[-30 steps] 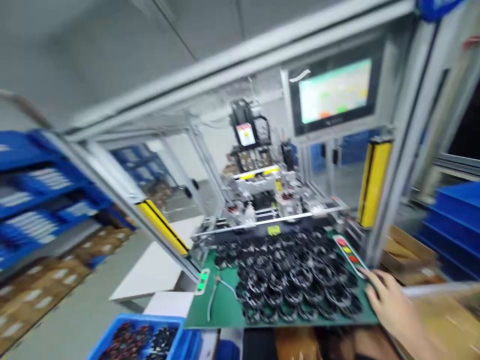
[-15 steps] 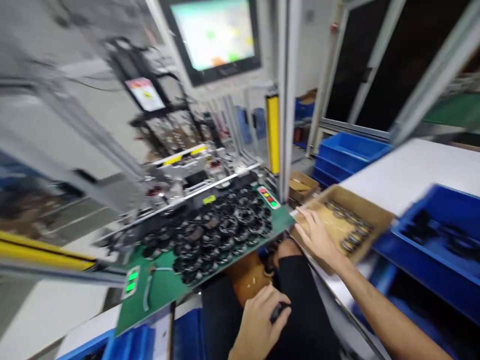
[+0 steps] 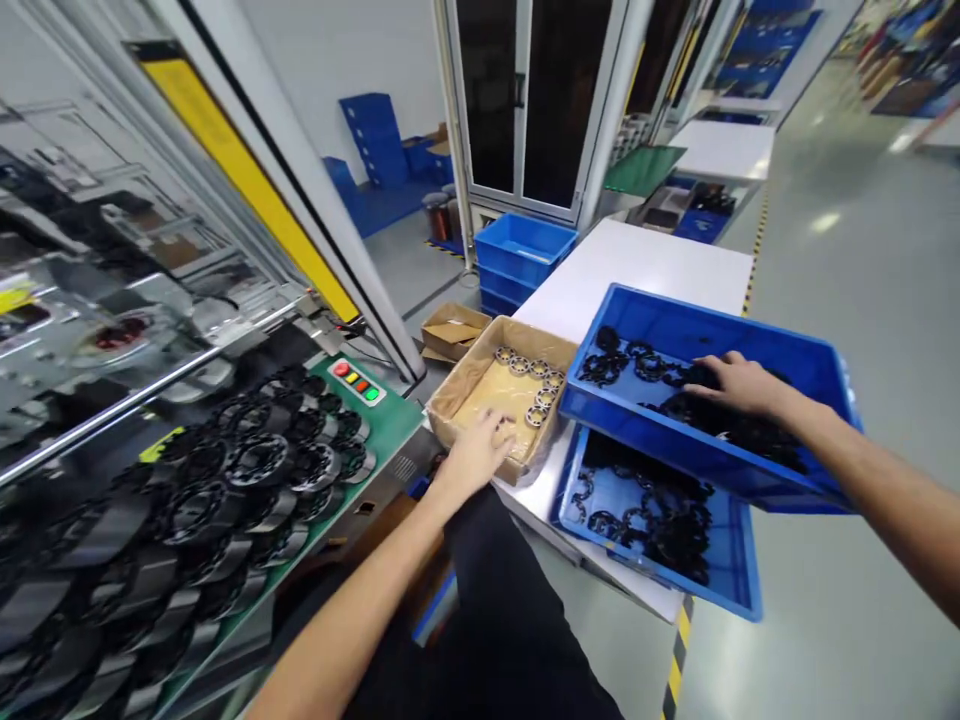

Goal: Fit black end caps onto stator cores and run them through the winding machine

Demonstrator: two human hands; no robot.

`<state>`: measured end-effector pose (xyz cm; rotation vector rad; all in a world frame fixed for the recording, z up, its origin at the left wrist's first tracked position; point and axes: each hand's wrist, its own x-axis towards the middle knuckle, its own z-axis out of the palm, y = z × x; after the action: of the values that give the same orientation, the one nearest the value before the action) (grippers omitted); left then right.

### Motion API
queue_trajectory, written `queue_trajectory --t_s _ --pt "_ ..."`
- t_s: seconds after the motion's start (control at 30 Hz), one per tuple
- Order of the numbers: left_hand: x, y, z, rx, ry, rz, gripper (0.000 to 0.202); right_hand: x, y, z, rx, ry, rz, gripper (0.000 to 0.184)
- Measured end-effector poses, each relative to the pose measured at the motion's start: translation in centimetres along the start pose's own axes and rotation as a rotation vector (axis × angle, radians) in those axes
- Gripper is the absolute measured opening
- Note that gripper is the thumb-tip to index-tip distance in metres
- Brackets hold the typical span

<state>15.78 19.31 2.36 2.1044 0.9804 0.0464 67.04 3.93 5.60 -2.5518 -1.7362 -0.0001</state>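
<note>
My left hand (image 3: 478, 452) is over the near edge of an open cardboard box (image 3: 466, 400), its fingers apart and nothing visible in them. Several metal ring-shaped bearings (image 3: 537, 416) lie along the far and right sides of that box. My right hand (image 3: 739, 385) reaches into the upper blue bin (image 3: 795, 352), among black parts (image 3: 651, 362). Its thumb and fingers close around a black part (image 3: 700, 376), whose shape is partly hidden by the hand and its dark neighbours.
A lower blue bin (image 3: 592, 530) with more black parts juts out beneath the upper one. To the left, stacked black ring-shaped parts (image 3: 259, 460) cover a green bench top (image 3: 397, 420) beside a button panel (image 3: 357, 382). Blue bins (image 3: 517, 245) stand behind the white table (image 3: 600, 255).
The view has swung to the right. My right hand has gone from the cardboard box into the upper blue bin. My left hand has moved from above my lap to the cardboard box.
</note>
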Motion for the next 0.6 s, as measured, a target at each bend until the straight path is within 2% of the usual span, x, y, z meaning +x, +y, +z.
queue_trajectory --t_s 0.07,0.13,0.23,0.3,0.4,0.5,0.6 --pt "5.9 0.1 1.4 0.102 -0.077 -0.027 0.057 0.8 -0.3 0.5 -0.113 -0.103 0.000 0.076" --pt "10.5 0.0 3.3 0.207 -0.175 -0.067 0.073 1.8 -1.4 0.3 -0.207 -0.176 -0.015 0.070" --pt "14.9 -0.1 6.0 0.328 -0.316 -0.102 0.077 3.9 -3.2 0.7 -0.189 -0.230 -0.060 0.071" --pt "16.4 -0.3 7.3 0.378 -0.379 -0.096 0.074 5.2 -4.0 2.0 -0.143 -0.297 -0.096 0.081" --pt "17.2 -0.6 8.6 0.402 -0.415 -0.058 0.072 6.0 -4.7 4.7 -0.102 -0.372 -0.115 0.092" --pt "17.3 -0.9 9.5 0.379 -0.424 -0.008 0.075 5.6 -5.0 6.3 -0.082 -0.392 -0.100 0.081" --pt "17.3 -1.1 10.3 0.346 -0.434 0.001 0.074 5.3 -4.7 6.6 -0.073 -0.390 -0.086 0.070"
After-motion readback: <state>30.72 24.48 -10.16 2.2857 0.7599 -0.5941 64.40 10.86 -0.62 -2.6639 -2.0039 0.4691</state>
